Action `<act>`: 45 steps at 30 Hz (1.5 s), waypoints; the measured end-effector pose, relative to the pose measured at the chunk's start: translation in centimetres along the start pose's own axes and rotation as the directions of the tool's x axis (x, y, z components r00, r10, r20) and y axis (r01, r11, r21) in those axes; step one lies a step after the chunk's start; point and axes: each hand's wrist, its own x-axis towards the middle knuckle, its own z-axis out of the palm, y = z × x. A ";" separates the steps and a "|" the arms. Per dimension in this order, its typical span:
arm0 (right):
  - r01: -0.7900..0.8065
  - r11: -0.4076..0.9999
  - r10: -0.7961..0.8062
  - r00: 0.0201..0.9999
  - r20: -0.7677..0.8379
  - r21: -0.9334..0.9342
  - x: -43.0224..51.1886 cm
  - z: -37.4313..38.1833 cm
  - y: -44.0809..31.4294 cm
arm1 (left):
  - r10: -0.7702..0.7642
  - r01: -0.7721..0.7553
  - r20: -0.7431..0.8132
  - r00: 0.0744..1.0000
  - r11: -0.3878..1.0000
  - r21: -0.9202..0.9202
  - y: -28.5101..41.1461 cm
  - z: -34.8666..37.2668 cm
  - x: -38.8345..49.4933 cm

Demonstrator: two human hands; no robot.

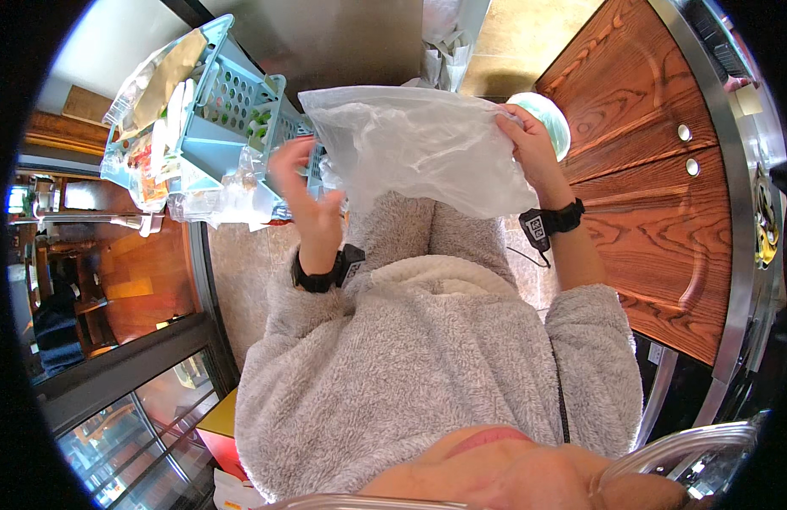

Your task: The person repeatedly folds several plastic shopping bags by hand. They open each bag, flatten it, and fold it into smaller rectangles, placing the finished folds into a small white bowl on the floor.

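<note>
A clear plastic bag, wrinkled and mostly flat, hangs in front of my legs. My right hand pinches its right edge near the upper corner. Left of the bag, my left hand is raised with the fingers apart and blurred; it holds nothing. Just beyond that hand stands a light blue plastic basket rack with perforated walls. Green items and several plastic packages sit in its tiers. A pale round bin is partly hidden behind my right hand.
Wooden cabinet doors with two round knobs rise on my right under a metal-edged counter. A dark-framed glass door stands at lower left, beside a red and yellow box. Tiled floor shows at left.
</note>
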 end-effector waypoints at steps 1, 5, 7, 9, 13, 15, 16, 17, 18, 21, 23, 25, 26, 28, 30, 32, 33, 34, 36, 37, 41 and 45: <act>-0.024 0.999 0.024 1.000 -0.015 -0.022 0.1 0.0 0.4 | -0.132 0.113 0.182 0.974 0.987 0.111 -0.1 0.1 -0.3; 0.010 0.999 -0.010 1.000 0.000 -0.046 0.8 -0.9 2.4 | -0.476 0.547 0.376 0.795 0.830 -0.109 -2.7 2.9 -1.9; 0.057 0.998 -0.059 0.996 -0.059 -0.040 1.3 -1.9 2.6 | -0.560 0.661 0.364 0.744 0.695 -0.282 -4.4 2.3 -2.1; 0.066 0.998 -0.069 0.967 -0.245 -0.019 1.8 -3.1 2.1 | -0.663 0.696 0.213 0.718 0.687 -0.209 -5.7 0.9 -2.2; -0.061 0.973 0.108 0.972 -0.207 0.223 0.7 -3.1 2.6 | -0.587 0.633 0.241 0.773 0.744 -0.215 -6.4 0.5 -3.7; -0.386 0.906 0.395 0.918 -0.022 0.173 -1.5 -1.7 4.8 | -0.646 0.674 0.194 0.738 0.715 -0.185 -6.3 1.1 -4.6; -0.416 0.908 0.413 0.909 0.065 0.047 -1.9 -0.9 5.9 | -0.654 0.682 0.194 0.731 0.705 -0.194 -6.2 1.3 -4.9; -0.453 0.888 0.459 0.873 0.165 -0.078 -2.3 -0.4 6.9 | -0.651 0.682 0.204 0.732 0.707 -0.191 -6.1 1.5 -5.1; -0.463 0.881 0.473 0.874 0.111 -0.101 -2.2 -0.3 7.5 | -0.632 0.669 0.221 0.743 0.715 -0.203 -6.0 1.6 -5.3; -0.432 0.901 0.433 0.895 0.108 -0.029 -1.7 0.0 9.2 | -0.620 0.668 0.256 0.742 0.719 -0.194 -5.5 1.4 -5.6; -0.381 0.913 0.385 0.923 0.007 0.144 -1.0 0.1 9.8 | -0.631 0.682 0.266 0.728 0.706 -0.190 -5.2 1.3 -5.9; -0.446 0.888 0.445 0.895 0.037 0.110 -0.5 0.3 10.5 | -0.646 0.704 0.288 0.707 0.681 -0.199 -5.2 1.4 -6.3; -0.455 0.883 0.443 0.889 0.119 0.113 -0.1 0.4 10.7 | -0.640 0.694 0.275 0.717 0.693 -0.196 -5.4 1.3 -6.7; -0.352 0.928 0.358 0.933 -0.030 0.120 0.2 0.2 11.0 | -0.601 0.661 0.287 0.746 0.722 -0.207 -6.0 0.9 -7.5; -0.218 0.961 0.240 0.963 -0.119 0.173 0.3 -0.6 10.7 | -0.672 0.688 0.149 0.725 0.712 -0.140 -7.1 -0.6 -8.1; -0.063 0.967 0.135 0.949 -0.285 0.249 0.2 -2.2 9.6 | -0.724 0.738 0.140 0.675 0.662 -0.132 -8.4 -3.2 -8.0; -0.024 0.958 0.086 0.975 -0.207 0.285 0.1 -2.8 9.1 | -0.757 0.774 0.218 0.616 0.633 0.014 -9.1 -4.4 -7.7; 0.007 0.948 0.058 0.979 -0.195 0.319 0.0 -3.4 8.4 | -0.790 0.784 0.286 0.542 0.598 0.165 -9.7 -5.5 -7.1; 0.028 0.944 0.009 0.994 -0.111 0.329 0.3 -4.2 7.0 | -0.803 0.520 0.319 0.503 0.576 0.630 -10.7 -6.9 -4.7; 0.032 0.951 -0.010 0.997 -0.074 0.307 0.6 -4.4 6.4 | -0.712 0.473 0.286 0.642 0.661 0.582 -11.0 -6.6 -3.2; 0.029 0.968 -0.053 0.995 0.090 0.248 2.9 -4.3 4.5 | -0.222 0.191 0.449 0.866 0.975 0.113 -12.6 1.1 2.6; 0.088 0.954 -0.124 0.986 0.108 0.287 5.1 -5.2 2.9 | -0.340 0.125 0.746 0.573 0.936 0.330 -13.7 4.9 4.2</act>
